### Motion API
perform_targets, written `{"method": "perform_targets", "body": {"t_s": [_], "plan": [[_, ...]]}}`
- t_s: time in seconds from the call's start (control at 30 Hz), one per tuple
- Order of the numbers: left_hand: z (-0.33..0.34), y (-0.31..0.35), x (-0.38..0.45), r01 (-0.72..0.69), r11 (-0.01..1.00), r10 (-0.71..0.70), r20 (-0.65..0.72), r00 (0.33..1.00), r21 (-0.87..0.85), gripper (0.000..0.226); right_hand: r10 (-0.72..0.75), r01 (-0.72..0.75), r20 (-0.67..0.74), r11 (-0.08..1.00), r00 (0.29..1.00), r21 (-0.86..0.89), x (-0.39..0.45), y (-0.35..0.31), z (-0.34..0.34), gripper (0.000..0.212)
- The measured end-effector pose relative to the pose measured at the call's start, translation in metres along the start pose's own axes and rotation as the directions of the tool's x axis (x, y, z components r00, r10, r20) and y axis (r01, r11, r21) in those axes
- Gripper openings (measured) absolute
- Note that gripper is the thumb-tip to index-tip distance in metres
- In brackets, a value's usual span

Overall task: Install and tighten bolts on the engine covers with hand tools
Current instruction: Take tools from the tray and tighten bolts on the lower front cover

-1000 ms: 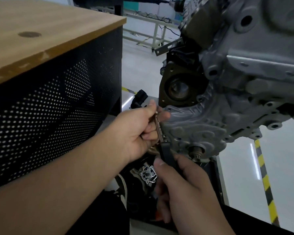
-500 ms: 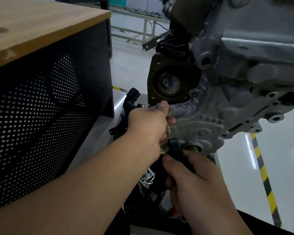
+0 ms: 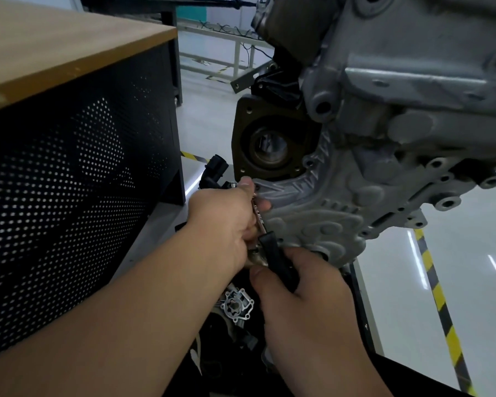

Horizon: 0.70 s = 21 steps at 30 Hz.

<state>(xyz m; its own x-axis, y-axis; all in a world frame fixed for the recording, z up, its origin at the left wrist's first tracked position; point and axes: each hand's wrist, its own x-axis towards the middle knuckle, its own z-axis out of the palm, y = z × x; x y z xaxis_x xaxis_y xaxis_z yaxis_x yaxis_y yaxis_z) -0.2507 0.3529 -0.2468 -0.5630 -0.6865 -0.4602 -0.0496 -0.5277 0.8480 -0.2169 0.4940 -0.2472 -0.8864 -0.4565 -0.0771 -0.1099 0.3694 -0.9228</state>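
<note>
Now my left hand (image 3: pixel 226 222) and right hand (image 3: pixel 304 285) both grip the ratchet (image 3: pixel 265 233) (chrome shank, black handle) against the grey ribbed cover (image 3: pixel 321 222).

Two bare forearms, no sleeves in view, left hand (image 3: pixel 226 222) and right hand (image 3: pixel 304 296) ungloved, no rings

A ratchet wrench (image 3: pixel 260 217) is held against the lower edge of the grey engine cover (image 3: pixel 321 222). Its metal shank is gripped by the left hand (image 3: pixel 226 222), and its black handle (image 3: pixel 279 262) is grasped by the right hand (image 3: pixel 307 305). A small toothed metal part (image 3: pixel 238 306) is seen below the hands. A wood-topped table (image 3: pixel 69 53) with perforated black sides is seen at left.
</note>
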Motion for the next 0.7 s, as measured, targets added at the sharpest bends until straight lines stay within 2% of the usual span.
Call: {"method": "perform_targets", "body": {"t_s": [0.1, 0.27, 0.37, 0.47, 0.6, 0.7], "plan": [[0.003, 0.003, 0.002, 0.022, 0.998, -0.022, -0.004, 1.0, 0.054, 0.022, 0.066, -0.066, 0.012, 0.997, 0.998, 0.046, 0.002, -0.002, 0.002, 0.009], [0.005, 0.008, 0.003, 0.065, 0.995, -0.067, 0.027, 0.997, 0.076, 0.02, 0.106, -0.106, 0.012, 0.986, 0.994, 0.128, 0.004, -0.007, 0.002, 0.005], [0.006, 0.009, 0.002, 0.067, 0.991, -0.069, 0.019, 0.997, 0.114, 0.022, 0.123, -0.122, 0.002, 0.976, 0.992, 0.181, 0.002, -0.008, 0.005, 0.009], [0.006, 0.01, 0.001, 0.058, 0.992, -0.063, 0.04, 0.997, 0.109, 0.018, 0.124, -0.12, -0.01, 0.976, 0.992, 0.18, 0.001, -0.007, 0.008, 0.011], [0.001, 0.014, -0.002, 0.075, 0.99, -0.092, 0.14, 0.986, 0.122, 0.025, 0.107, -0.103, -0.016, 0.979, 0.994, 0.177, 0.004, -0.01, 0.006, 0.003], [-0.002, 0.016, -0.003, 0.077, 0.99, -0.094, 0.147, 0.985, 0.119, 0.021, 0.104, -0.101, -0.01, 0.98, 0.994, 0.169, 0.006, -0.012, 0.005, 0.003]]}}
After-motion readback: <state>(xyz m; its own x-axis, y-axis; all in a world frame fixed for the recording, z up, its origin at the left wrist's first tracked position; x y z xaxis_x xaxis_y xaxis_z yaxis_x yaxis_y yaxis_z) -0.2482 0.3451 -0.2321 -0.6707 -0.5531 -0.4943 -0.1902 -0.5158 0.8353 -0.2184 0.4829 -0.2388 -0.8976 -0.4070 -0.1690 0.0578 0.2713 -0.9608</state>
